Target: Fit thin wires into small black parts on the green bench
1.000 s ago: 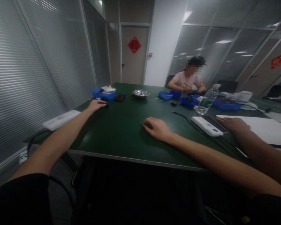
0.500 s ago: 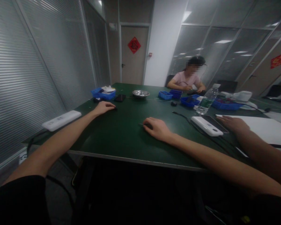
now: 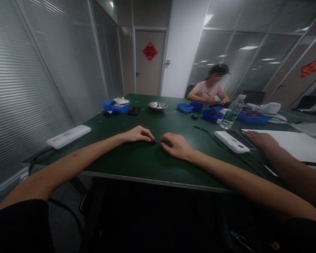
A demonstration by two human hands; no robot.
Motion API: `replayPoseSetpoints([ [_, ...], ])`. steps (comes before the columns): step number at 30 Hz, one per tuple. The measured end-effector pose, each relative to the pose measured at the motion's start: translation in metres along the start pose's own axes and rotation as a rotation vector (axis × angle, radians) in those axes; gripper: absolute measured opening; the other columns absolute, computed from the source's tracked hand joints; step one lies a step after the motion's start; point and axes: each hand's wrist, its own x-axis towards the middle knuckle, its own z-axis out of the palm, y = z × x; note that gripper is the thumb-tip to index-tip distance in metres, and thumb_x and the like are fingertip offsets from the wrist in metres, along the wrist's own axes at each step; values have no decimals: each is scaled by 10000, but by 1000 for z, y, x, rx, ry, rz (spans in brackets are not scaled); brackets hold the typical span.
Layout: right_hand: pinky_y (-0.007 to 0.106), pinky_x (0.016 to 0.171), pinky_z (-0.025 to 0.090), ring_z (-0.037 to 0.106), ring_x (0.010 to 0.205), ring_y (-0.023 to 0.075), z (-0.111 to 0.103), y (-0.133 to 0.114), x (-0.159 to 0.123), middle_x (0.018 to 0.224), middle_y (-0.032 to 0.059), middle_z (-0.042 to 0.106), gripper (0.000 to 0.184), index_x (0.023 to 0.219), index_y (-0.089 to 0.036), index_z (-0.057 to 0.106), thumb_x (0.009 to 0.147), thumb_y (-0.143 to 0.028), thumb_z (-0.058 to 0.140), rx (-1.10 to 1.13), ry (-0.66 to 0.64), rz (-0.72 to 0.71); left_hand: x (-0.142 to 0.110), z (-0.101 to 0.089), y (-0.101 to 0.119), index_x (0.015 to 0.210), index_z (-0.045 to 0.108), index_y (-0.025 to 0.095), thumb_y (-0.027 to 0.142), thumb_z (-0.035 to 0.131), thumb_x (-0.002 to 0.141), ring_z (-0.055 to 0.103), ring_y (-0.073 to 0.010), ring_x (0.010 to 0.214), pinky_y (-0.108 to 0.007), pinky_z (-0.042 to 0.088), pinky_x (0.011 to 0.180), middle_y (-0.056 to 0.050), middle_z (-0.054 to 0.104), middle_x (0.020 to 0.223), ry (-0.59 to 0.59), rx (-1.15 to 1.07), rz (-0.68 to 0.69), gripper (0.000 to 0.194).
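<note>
Just above the middle of the green table, my left hand (image 3: 139,134) pinches a small black piece (image 3: 153,141) between thumb and fingertips. Facing it from the right, my right hand (image 3: 177,145) is closed around a slim screwdriver-like tool. Its dark handle (image 3: 166,142) lies mostly inside the fingers. A thin metal shaft (image 3: 158,141) points left from the handle and meets or nearly meets the black piece; I cannot tell whether they touch. Both hands rest low over the tabletop, close together.
Across the green table (image 3: 137,163) stand a steel bowl (image 3: 158,106), blue baskets (image 3: 185,107) and a water bottle (image 3: 232,112). White power banks (image 3: 68,136) lie on both sides. Another person's hand (image 3: 260,138) rests on white paper at right; a person (image 3: 209,89) sits at the far side.
My left hand has moved right and toward me, bringing the small black piece to the tip of the tool. My right hand has stayed nearly in place.
</note>
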Motion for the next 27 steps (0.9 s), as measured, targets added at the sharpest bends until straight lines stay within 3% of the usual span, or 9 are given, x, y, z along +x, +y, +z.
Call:
replayPoseSetpoints([
  [16,308,784,487,641,892,191,4,5,0,1051,66,673,155,1145,-209,623,1019,-275,561,44,7,-134,0,7,-3,1066,828,191,367,797,863,708,-219,1012,-333,507,945,-90,779,1058,73,25,100,270],
  [27,326,808,507,649,934,203,6,4,1,1091,83,673,176,1178,-210,615,1038,-295,551,82,12,-143,3,19,3,1111,800,190,385,766,896,695,-211,1012,-319,505,919,-84,756,1085,38,43,154,293],
])
